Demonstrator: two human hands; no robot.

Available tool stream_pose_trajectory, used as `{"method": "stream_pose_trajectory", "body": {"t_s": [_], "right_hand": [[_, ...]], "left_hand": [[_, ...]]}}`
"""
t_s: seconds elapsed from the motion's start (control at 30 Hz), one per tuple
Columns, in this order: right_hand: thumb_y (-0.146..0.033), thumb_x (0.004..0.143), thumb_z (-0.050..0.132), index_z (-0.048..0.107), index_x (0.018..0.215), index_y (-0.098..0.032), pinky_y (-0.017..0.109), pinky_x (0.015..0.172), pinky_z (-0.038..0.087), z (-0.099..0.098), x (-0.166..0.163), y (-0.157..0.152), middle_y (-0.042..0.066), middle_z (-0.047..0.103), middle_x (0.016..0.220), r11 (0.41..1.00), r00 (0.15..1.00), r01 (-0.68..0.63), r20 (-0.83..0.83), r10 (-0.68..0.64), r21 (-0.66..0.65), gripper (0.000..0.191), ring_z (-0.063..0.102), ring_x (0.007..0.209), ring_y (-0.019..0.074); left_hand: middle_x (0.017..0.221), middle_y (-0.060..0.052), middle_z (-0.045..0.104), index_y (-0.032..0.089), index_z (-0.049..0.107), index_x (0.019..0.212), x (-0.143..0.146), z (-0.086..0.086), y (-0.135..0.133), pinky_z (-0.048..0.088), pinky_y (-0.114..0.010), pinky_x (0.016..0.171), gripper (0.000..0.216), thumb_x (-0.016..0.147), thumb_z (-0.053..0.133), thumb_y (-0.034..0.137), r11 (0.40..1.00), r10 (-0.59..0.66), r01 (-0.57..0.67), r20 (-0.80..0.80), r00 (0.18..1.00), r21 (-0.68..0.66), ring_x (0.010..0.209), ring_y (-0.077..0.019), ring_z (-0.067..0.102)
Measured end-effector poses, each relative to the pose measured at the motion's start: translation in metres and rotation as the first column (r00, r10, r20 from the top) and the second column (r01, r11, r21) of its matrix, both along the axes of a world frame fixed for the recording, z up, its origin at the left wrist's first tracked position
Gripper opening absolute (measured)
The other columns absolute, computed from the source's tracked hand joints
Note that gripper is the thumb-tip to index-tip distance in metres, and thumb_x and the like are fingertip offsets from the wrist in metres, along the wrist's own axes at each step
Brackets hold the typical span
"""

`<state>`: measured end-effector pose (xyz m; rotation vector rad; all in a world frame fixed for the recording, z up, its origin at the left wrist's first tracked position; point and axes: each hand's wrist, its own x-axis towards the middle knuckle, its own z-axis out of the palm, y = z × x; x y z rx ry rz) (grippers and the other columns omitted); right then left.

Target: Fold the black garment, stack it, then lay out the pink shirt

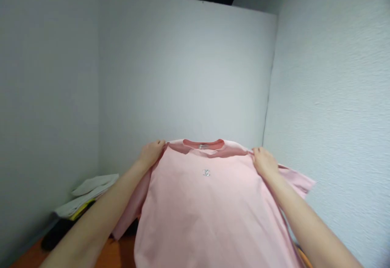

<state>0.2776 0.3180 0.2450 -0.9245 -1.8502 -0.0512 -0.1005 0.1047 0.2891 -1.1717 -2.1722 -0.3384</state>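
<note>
A pink T-shirt (207, 211) hangs stretched out before me, its front facing me and a small shiny emblem on the chest. My left hand (154, 152) is closed on its left shoulder seam. On the opposite shoulder, my right hand (263, 160) grips the cloth in the same way. The neckline sags between the two hands, and a label shows inside the collar. Both short sleeves dangle outside my forearms. The shirt's lower hem runs out of the frame.
At the lower left, a stack of folded clothes (88, 191) in white, yellow and black lies on an orange-brown surface (111, 256). Pale walls (189, 65) stand ahead and on both sides. Something orange peeks out at the bottom right.
</note>
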Motion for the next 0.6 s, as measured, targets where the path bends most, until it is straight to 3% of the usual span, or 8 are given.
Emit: {"method": "stream_pose_trajectory", "body": {"t_s": [0.07, 0.13, 0.23, 0.3, 0.33, 0.43, 0.53, 0.6], "right_hand": [[-0.039, 0.096, 0.053, 0.054, 0.124, -0.017, 0.046, 0.09, 0.051, -0.034, -0.031, -0.004, 0.01, 0.055, 0.125, 0.997, 0.992, -0.048, 0.118, 0.055, -0.058, 0.035, 0.057, 0.107, 0.0232], [-0.043, 0.093, 0.057, 0.054, 0.126, -0.019, 0.049, 0.095, 0.048, -0.078, -0.053, -0.007, 0.01, 0.054, 0.13, 0.988, 0.965, -0.095, 0.231, 0.122, -0.123, 0.041, 0.056, 0.112, 0.0252], [-0.056, 0.08, 0.065, 0.065, 0.119, -0.029, 0.059, 0.1, 0.041, -0.157, -0.072, -0.006, 0.01, 0.058, 0.132, 0.953, 0.873, -0.14, 0.422, 0.246, -0.268, 0.048, 0.051, 0.122, 0.037], [-0.062, 0.081, 0.055, 0.054, 0.132, -0.04, 0.071, 0.103, 0.028, -0.206, -0.078, 0.001, 0.005, 0.044, 0.146, 0.899, 0.679, -0.034, 0.65, 0.343, -0.438, 0.056, 0.033, 0.135, 0.0437], [-0.065, 0.084, 0.046, 0.046, 0.137, -0.044, 0.073, 0.104, 0.021, -0.225, -0.08, 0.007, 0.001, 0.035, 0.151, 0.897, 0.666, 0.0, 0.669, 0.329, -0.442, 0.058, 0.025, 0.139, 0.0425], [-0.067, 0.087, 0.032, 0.031, 0.143, -0.047, 0.074, 0.106, 0.012, -0.254, -0.088, 0.028, -0.004, 0.02, 0.156, 0.909, 0.658, 0.104, 0.713, 0.241, -0.403, 0.06, 0.012, 0.143, 0.0386], [-0.067, 0.087, 0.03, 0.029, 0.144, -0.046, 0.075, 0.104, 0.01, -0.258, -0.097, 0.043, -0.003, 0.02, 0.157, 0.93, 0.676, 0.145, 0.72, 0.155, -0.337, 0.06, 0.013, 0.143, 0.0405], [-0.067, 0.088, 0.03, 0.029, 0.144, -0.046, 0.076, 0.103, 0.01, -0.26, -0.103, 0.047, -0.002, 0.021, 0.157, 0.943, 0.691, 0.142, 0.712, 0.124, -0.302, 0.061, 0.014, 0.142, 0.0419]], "left_hand": [[0.119, -0.014, 0.061, 0.015, 0.051, 0.125, -0.02, -0.039, 0.017, 0.041, -0.032, 0.086, 0.035, 0.097, 0.034, 0.028, 0.999, 0.007, -0.005, 0.061, 0.998, -0.039, 0.108, -0.0238, 0.058], [0.125, -0.016, 0.059, 0.012, 0.052, 0.126, -0.037, -0.09, 0.008, 0.041, -0.033, 0.093, 0.038, 0.092, 0.035, 0.015, 0.995, 0.039, -0.026, 0.138, 0.99, -0.095, 0.114, -0.0229, 0.056], [0.131, -0.012, 0.059, 0.016, 0.063, 0.115, -0.062, -0.169, -0.034, 0.035, -0.035, 0.106, 0.045, 0.078, 0.041, 0.001, 0.976, 0.099, -0.05, 0.229, 0.968, -0.21, 0.123, -0.0216, 0.053], [0.14, -0.01, 0.053, 0.019, 0.062, 0.12, -0.079, -0.209, -0.064, 0.029, -0.04, 0.112, 0.053, 0.074, 0.042, 0.001, 0.959, 0.169, -0.1, 0.254, 0.952, -0.264, 0.133, -0.0229, 0.044], [0.144, -0.009, 0.049, 0.021, 0.061, 0.123, -0.087, -0.223, -0.076, 0.026, -0.041, 0.114, 0.055, 0.075, 0.041, 0.001, 0.95, 0.2, -0.126, 0.248, 0.948, -0.284, 0.136, -0.0228, 0.04], [0.151, -0.009, 0.039, 0.026, 0.06, 0.126, -0.103, -0.24, -0.095, 0.021, -0.047, 0.115, 0.051, 0.081, 0.042, 0.01, 0.931, 0.287, -0.234, 0.166, 0.943, -0.28, 0.143, -0.0255, 0.029], [0.154, -0.012, 0.031, 0.032, 0.058, 0.128, -0.109, -0.237, -0.093, 0.014, -0.064, 0.11, 0.046, 0.083, 0.053, 0.024, 0.89, 0.421, -0.392, 0.09, 0.903, -0.232, 0.146, -0.037, 0.013], [0.156, -0.013, 0.028, 0.035, 0.056, 0.13, -0.112, -0.233, -0.09, 0.016, -0.071, 0.104, 0.046, 0.084, 0.055, 0.03, 0.858, 0.486, -0.448, 0.115, 0.866, -0.251, 0.145, -0.0423, 0.012]]}}
